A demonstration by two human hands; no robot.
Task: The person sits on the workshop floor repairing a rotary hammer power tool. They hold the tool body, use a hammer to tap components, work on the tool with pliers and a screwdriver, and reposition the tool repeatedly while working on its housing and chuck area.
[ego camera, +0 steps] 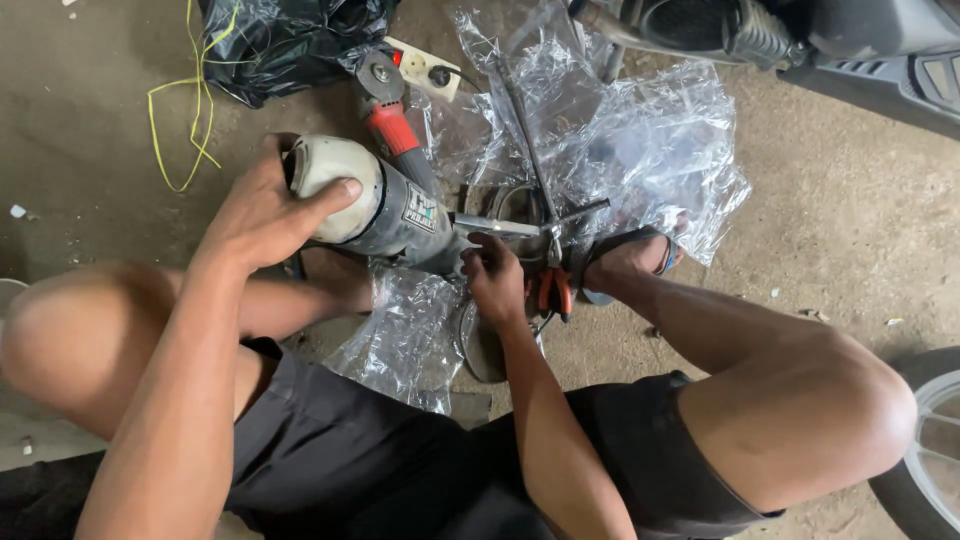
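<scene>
Viewpoint: looking down from the head at a person squatting on a dusty concrete floor [80, 130], bare knees spread to either side.
Far left: a loose yellow cord [185, 110] lies curled on the floor, beside a crumpled black plastic bag [290, 40].
Left hand: the left hand [265, 210] is closed around the rounded rear end of a power tool, thumb pressed over its pale cap.
Power tool: a large angle grinder [385, 205], lying roughly level above the floor between the knees; its rear cap is off-white and scuffed, the barrel-shaped body is grey metal with a small label, and the front end points right toward the other hand.
Behind it: a second, smaller tool with a red grip [392, 125] lies on the floor, and a white power strip [425, 68] sits just beyond it.
Right hand: the right hand [495, 280] is curled shut at the grinder's front end, fingers pinching a flat shiny metal piece [495, 225]; exactly what it grips is hard to make out.
Beside that hand: orange-handled pliers [553, 290] and a long cross-shaped metal wrench [545, 190] rest on crinkled clear plastic sheeting [650, 140].
Right: a foot in a sandal [630, 260] stands on the sheeting.
Far right: part of a motorcycle [800, 40] at top, a wheel [935, 440] at the lower edge.
</scene>
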